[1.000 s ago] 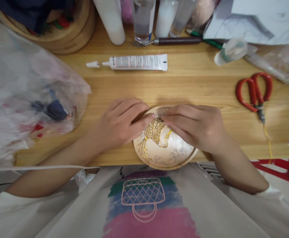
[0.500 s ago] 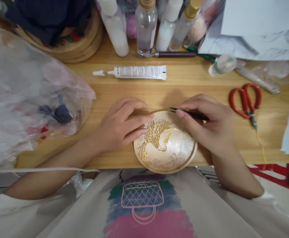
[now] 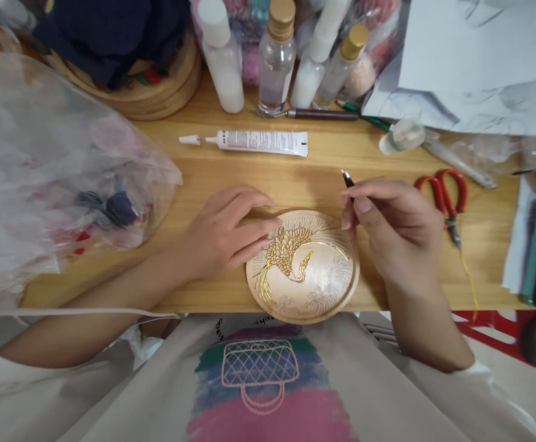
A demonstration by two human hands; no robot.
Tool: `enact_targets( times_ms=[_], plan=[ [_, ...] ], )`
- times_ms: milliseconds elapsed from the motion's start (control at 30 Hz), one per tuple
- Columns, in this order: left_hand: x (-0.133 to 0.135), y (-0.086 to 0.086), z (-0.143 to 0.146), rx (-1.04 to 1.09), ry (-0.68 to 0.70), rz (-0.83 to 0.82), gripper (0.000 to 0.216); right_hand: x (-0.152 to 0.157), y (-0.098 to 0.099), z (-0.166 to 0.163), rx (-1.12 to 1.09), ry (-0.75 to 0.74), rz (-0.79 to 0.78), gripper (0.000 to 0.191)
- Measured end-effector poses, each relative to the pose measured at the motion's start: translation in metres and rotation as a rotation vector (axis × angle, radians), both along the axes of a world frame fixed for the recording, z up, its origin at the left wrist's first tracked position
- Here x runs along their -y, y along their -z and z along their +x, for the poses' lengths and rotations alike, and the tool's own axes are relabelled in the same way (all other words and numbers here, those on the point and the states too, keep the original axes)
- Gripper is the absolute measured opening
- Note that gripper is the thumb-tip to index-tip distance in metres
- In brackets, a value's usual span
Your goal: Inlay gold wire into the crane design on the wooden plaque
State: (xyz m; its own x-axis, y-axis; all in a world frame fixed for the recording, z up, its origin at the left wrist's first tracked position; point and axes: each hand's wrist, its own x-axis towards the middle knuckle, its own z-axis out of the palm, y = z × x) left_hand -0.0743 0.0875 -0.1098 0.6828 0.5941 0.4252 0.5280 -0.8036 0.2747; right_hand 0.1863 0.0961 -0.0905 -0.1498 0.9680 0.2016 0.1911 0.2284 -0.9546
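Wooden table [image 3: 323, 175] holds the round dish [image 3: 316, 285] at its near edge. Left hand [image 3: 224, 233] lies open, fingertips [image 3: 268, 242] on the dish rim; right hand [image 3: 396, 230] pinches a thin tool [image 3: 347, 178] beside it. Sliding fingertips may smear the gold lines [image 3: 286, 248]

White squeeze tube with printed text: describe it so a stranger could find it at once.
Start at the light wooden tabletop. Behind the round wooden dish with a gold crane, before the row of upright bottles, lies the white squeeze tube. Unlike the bottles it lies flat, its pointed white nozzle aiming left.
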Motion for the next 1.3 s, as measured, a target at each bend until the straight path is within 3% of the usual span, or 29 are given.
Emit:
enact_targets(
  times_ms=[167, 400, 500, 667, 800, 1000, 1133, 1300],
  plan=[
    [0.001, 0.001, 0.004, -0.080, -0.018, 0.057, 0.024, 0.001, 0.003, 0.003, 0.010, 0.002, -0.026, 0.017],
    [0.004, -0.001, 0.006, -0.171, -0.036, 0.124, 0.026, -0.001, 0.006, 0.005, -0.216, -0.048, -0.124, 0.026],
    [0.006, -0.002, 0.008, -0.198, -0.071, 0.141, 0.028, -0.006, 0.006, 0.006, -0.276, -0.063, -0.054, 0.027],
    [-0.002, -0.005, 0.015, -0.214, -0.149, 0.154, 0.028, -0.012, 0.010, 0.009, -0.264, 0.038, 0.040, 0.024],
    [-0.021, -0.011, 0.020, -0.189, -0.111, 0.151, 0.020, -0.012, -0.004, 0.014, -0.200, 0.090, 0.022, 0.012],
    [-0.033, -0.007, 0.019, -0.007, -0.012, 0.209, 0.018, -0.011, -0.035, 0.005, -0.026, 0.002, 0.062, 0.011],
    [-0.031, 0.001, 0.014, 0.012, -0.035, 0.171, 0.023, -0.009, -0.018, -0.011, -0.080, -0.024, 0.012, 0.016],
    [-0.034, 0.012, 0.011, 0.052, 0.029, 0.184, 0.024, 0.000, 0.003, -0.016, -0.020, -0.061, -0.065, 0.013]
  ],
)
